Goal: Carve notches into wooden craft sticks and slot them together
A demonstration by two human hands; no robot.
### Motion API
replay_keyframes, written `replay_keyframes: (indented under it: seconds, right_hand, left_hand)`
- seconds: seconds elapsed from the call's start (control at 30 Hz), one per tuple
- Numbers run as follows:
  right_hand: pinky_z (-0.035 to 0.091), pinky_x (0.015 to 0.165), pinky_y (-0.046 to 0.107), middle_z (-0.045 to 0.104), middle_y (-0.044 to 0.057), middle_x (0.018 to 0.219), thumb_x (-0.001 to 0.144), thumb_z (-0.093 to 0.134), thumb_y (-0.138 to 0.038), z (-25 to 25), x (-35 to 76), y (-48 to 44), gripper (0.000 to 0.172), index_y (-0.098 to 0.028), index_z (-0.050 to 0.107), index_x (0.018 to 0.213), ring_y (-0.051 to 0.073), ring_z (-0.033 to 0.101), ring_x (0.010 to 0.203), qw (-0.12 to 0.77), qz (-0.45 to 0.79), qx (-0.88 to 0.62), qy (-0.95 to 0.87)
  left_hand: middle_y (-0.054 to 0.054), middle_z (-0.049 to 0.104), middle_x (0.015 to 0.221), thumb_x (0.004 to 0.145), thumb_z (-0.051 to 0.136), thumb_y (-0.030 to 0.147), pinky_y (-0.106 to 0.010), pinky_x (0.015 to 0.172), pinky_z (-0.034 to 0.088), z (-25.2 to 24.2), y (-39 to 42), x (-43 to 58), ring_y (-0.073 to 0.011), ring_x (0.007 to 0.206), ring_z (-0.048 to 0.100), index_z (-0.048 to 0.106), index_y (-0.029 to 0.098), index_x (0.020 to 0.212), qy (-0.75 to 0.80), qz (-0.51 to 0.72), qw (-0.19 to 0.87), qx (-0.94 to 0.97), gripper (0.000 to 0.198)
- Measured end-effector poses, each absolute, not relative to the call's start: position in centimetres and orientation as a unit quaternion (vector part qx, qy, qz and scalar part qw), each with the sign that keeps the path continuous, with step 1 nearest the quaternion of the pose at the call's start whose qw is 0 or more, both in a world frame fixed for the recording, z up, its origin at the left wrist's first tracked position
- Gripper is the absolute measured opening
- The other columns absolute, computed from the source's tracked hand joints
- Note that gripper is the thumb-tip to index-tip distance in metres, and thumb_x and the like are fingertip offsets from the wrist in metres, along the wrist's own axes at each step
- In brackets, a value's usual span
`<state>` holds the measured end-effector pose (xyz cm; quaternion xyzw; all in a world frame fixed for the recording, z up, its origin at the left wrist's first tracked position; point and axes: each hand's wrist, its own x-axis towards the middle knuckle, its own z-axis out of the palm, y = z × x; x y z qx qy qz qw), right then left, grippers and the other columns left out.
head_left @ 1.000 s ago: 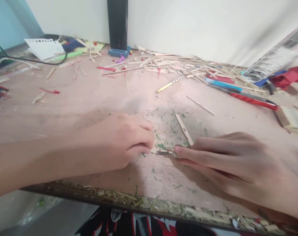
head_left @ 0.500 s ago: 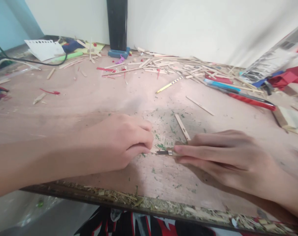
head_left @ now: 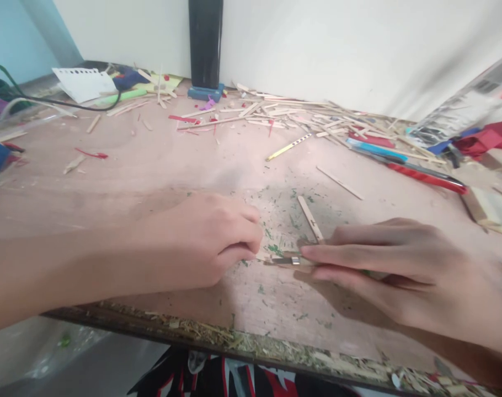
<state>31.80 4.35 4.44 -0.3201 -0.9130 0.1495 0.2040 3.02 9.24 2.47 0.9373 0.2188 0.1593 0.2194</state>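
My left hand (head_left: 205, 242) rests on the worn wooden board (head_left: 151, 176), fingers curled and pinched on the end of a small wooden strip (head_left: 262, 256). My right hand (head_left: 383, 270) lies opposite it, fingers closed round a craft knife whose metal blade (head_left: 284, 260) pokes out from under the fingertips and meets the strip. Just behind the knuckles a flat wooden stick (head_left: 310, 218) lies at an angle on the board.
Green flecks and cut marks cover the board between my hands. Loose wooden sticks (head_left: 276, 113) pile up at the back. A red-handled tool (head_left: 428, 177), a blue pen (head_left: 375, 150) and a yellow ruler strip (head_left: 287, 146) lie right. A black post (head_left: 205, 44) stands at the wall.
Both hands have stayed almost in place; the view has shifted slightly, and my right hand has drawn back a little with the blade still at the strip.
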Motion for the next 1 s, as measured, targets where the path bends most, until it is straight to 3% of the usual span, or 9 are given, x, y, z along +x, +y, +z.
replay_keyframes:
  seconds: [0.17, 0.5, 0.73, 1.0]
  right_hand:
    - [0.048, 0.050, 0.033, 0.076, 0.003, 0.080, 0.102, 0.068, -0.026, 4.43, 31.10, 4.47, 0.020, -0.029, 0.081, 0.117, 0.018, 0.069, 0.060, 0.209, 0.187, -0.332, -0.900]
    - [0.044, 0.053, 0.027, 0.070, 0.002, 0.075, 0.104, 0.067, -0.023, 4.26, 31.21, 4.51, 0.017, -0.019, 0.081, 0.113, 0.011, 0.061, 0.058, 0.207, 0.213, -0.327, -0.897]
    - [0.042, 0.050, 0.029, 0.072, 0.003, 0.080, 0.105, 0.065, -0.028, 3.70, 31.53, 4.91, 0.020, -0.022, 0.080, 0.117, 0.013, 0.064, 0.061, 0.220, 0.200, -0.298, -0.907]
    - [0.043, 0.050, 0.031, 0.073, 0.003, 0.084, 0.106, 0.062, -0.022, 3.94, 31.81, 4.65, 0.023, -0.028, 0.076, 0.123, 0.014, 0.064, 0.062, 0.226, 0.184, -0.282, -0.914]
  left_hand:
    - [0.004, 0.074, 0.091, 0.102, 0.055, 0.014, -0.027, 0.075, 0.042, 2.47, 9.20, 3.04, -0.0119, 0.081, 0.064, 0.075, 0.020, 0.085, 0.217, 0.157, 0.214, 0.940, 0.027]
    - [0.004, 0.073, 0.088, 0.102, 0.056, 0.014, -0.027, 0.074, 0.041, 2.27, 9.27, 3.06, -0.0118, 0.079, 0.063, 0.074, 0.020, 0.084, 0.215, 0.164, 0.215, 0.938, 0.027]
    - [0.004, 0.074, 0.091, 0.102, 0.056, 0.014, -0.026, 0.074, 0.041, 2.34, 9.35, 3.20, -0.0113, 0.080, 0.064, 0.076, 0.020, 0.085, 0.215, 0.165, 0.224, 0.936, 0.027]
    - [0.006, 0.074, 0.090, 0.101, 0.057, 0.013, -0.025, 0.075, 0.041, 2.46, 9.26, 3.02, -0.0102, 0.080, 0.064, 0.076, 0.021, 0.085, 0.215, 0.165, 0.227, 0.935, 0.027]
